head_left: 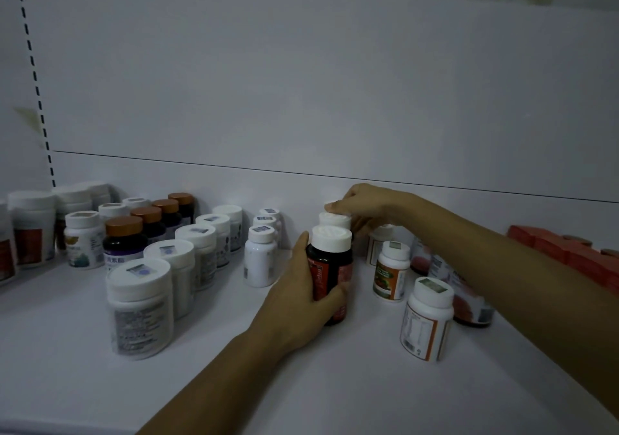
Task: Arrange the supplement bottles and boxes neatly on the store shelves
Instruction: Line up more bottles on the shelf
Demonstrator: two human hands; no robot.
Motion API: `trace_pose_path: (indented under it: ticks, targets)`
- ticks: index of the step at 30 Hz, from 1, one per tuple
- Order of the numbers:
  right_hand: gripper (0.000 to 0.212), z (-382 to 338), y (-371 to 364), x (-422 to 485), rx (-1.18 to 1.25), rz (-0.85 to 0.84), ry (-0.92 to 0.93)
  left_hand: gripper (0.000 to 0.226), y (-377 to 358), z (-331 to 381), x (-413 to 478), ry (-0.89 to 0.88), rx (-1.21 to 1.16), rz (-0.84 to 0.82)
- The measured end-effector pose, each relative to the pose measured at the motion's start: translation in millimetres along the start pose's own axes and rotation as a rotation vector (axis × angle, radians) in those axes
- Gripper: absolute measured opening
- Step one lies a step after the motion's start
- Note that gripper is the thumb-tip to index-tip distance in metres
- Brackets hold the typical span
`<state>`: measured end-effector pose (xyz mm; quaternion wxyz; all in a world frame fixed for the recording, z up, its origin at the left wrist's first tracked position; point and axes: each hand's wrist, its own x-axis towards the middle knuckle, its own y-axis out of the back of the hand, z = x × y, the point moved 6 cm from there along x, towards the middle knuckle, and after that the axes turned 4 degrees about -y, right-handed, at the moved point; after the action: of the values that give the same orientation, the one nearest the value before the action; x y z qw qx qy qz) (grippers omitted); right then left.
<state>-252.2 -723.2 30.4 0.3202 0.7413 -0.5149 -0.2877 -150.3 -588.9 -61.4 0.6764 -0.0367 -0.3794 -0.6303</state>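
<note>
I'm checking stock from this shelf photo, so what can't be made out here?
Head view:
- Rear bottle: body hidden by the dark bottle and right hand.
- Labels: too dim and blurred to read.
- Red boxes: cut off by the right edge.
- Leftmost bottle: cut off by the left edge.

Left hand (pixel 301 287) curled gripping, right hand (pixel 365 207) pinching.

- On the shelf (pixel 335 384), we find rows of bottles (pixel 197 237) running front to back at the left.
- In the middle we see a front bottle (pixel 331 260), with a rear bottle (pixel 335 221) directly behind it.
- Right of these stand loose bottles (pixel 427 320), with boxes (pixel 552 247) farthest right.
</note>
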Motion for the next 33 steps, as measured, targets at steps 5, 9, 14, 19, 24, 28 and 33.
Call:
trace_pose_path:
  ticks: [5, 9, 14, 19, 24, 28, 33]
  targets:
    - [0.047, 0, 8, 8, -0.122, 0.164, -0.004, 0.072, 0, -1, 0, 0.0, 0.032, 0.003]
    - [0.045, -4, 0, 15, -0.127, 0.114, -0.015, 0.074, 1, -2, 1, 0.005, 0.042, 0.011]
    - [0.047, -10, -1, 17, -0.105, 0.124, 0.012, 0.075, 1, -3, 1, 0.017, 0.039, 0.0]
    - [0.076, -8, 13, -8, -0.14, 0.084, 0.019, 0.075, 2, -3, 2, 0.031, 0.081, -0.005]
    - [0.065, -13, -2, -23, -0.15, -0.065, 0.04, 0.077, 3, -3, 1, 0.023, 0.1, 0.023]
    - [0.059, -19, -7, -23, -0.118, -0.006, 0.077, 0.078, 4, -3, 1, 0.007, 0.097, 0.015]
    - [0.072, -19, -7, -26, -0.135, 0.039, 0.099, 0.066, 3, -9, 6, 0.032, 0.035, -0.022]
